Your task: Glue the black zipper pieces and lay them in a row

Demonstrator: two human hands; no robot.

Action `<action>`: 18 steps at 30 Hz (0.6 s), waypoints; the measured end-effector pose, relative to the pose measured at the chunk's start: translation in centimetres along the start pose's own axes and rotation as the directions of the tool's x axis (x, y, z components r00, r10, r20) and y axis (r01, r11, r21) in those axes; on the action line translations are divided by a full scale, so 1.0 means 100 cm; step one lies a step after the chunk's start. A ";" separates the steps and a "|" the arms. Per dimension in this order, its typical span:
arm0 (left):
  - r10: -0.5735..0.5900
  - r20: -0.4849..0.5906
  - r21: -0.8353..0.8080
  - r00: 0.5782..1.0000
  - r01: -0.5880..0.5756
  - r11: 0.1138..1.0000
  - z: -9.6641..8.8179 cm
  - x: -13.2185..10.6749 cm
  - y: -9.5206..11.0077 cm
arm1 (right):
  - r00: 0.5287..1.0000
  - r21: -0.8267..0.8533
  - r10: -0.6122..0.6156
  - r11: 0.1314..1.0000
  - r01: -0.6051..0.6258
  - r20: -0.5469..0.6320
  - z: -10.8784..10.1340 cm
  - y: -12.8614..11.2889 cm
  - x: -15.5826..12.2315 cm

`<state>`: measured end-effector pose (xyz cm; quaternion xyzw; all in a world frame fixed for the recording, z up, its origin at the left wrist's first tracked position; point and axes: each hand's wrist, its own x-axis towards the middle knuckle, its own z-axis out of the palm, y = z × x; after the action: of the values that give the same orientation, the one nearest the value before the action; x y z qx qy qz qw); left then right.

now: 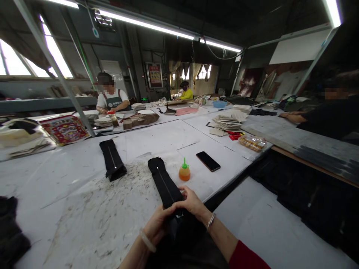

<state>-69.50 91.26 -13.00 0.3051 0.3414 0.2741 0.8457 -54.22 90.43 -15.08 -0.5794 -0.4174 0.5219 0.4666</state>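
A black fabric piece with a zipper (163, 182) lies lengthwise on the white table in front of me, its near end running down toward my lap. My left hand (159, 221) is closed on its near left edge. From the right side my right hand (190, 203) grips the same piece, thumb across the top near the zipper's end. The fingers under the fabric are hidden. Just right of the piece stands a small squeeze bottle (184, 172) with a green nozzle and orange liquid. Farther left lies a similar black zippered piece (112, 160).
A phone (208, 161) lies right of the bottle. Beyond it are a stack of cut pieces (226, 123) and a clear food box (252, 142). Dark fabric (12, 228) sits at the left edge. Co-workers sit at the far left, far back and right. A metal post (56, 71) rises at left.
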 end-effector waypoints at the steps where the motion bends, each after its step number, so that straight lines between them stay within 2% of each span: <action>1: 0.027 0.021 0.100 0.999 -0.029 0.995 -0.005 0.000 0.001 | 0.999 0.025 0.033 0.999 -0.034 0.028 0.002 0.002 0.001; 3: 0.026 0.023 0.400 0.999 -0.033 0.916 -0.017 0.000 0.006 | 0.997 0.031 0.065 0.997 -0.066 0.043 0.006 0.005 0.001; 4: 0.013 -0.016 0.589 1.000 -0.001 0.808 -0.022 0.000 0.011 | 0.997 0.023 0.071 0.997 -0.072 0.036 0.008 0.006 0.002; 5: 0.014 -0.082 0.776 0.997 0.055 0.629 -0.026 0.000 0.016 | 0.997 0.007 0.069 0.998 -0.069 0.022 0.010 0.007 0.002; 6: 0.045 -0.163 0.909 0.986 0.133 0.394 -0.028 -0.001 0.022 | 0.998 -0.016 0.059 0.998 -0.059 0.005 0.011 0.008 0.003; 7: 0.116 -0.223 0.966 0.968 0.204 0.161 -0.029 -0.002 0.028 | 0.999 -0.045 0.043 0.998 -0.044 -0.013 0.012 0.009 0.003; 8: 0.200 -0.240 0.967 0.950 0.251 -0.033 -0.028 -0.003 0.033 | 0.999 -0.077 0.024 0.997 -0.026 -0.030 0.013 0.009 0.004; 9: 0.273 -0.214 0.948 0.938 0.267 -0.172 -0.026 -0.004 0.038 | 0.999 -0.111 0.003 0.994 -0.009 -0.047 0.014 0.010 0.004; 10: 0.314 -0.154 0.935 0.937 0.241 -0.259 -0.022 -0.004 0.042 | 0.998 -0.145 -0.017 0.989 0.008 -0.061 0.015 0.010 0.004; 12: 0.277 0.000 0.937 0.961 0.097 -0.335 -0.017 0.002 0.048 | 0.994 -0.210 -0.060 0.977 0.040 -0.086 0.016 0.009 0.003; 14: 0.142 0.139 0.937 0.980 -0.084 -0.339 -0.014 0.014 0.051 | 0.989 -0.270 -0.105 0.960 0.072 -0.108 0.018 0.006 -0.001; 16: -0.011 0.228 0.914 0.974 -0.218 -0.342 -0.016 0.031 0.055 | 0.981 -0.324 -0.145 0.941 0.097 -0.128 0.018 0.004 -0.005; 18: -0.112 0.283 0.882 0.952 -0.305 -0.361 -0.020 0.047 0.058 | 0.971 -0.368 -0.176 0.924 0.107 -0.159 0.014 0.002 -0.008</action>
<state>-69.57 98.91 -12.06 0.9264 0.2788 -0.0939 0.2351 -55.66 89.80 -15.13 -0.6695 -0.4998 0.3447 0.4279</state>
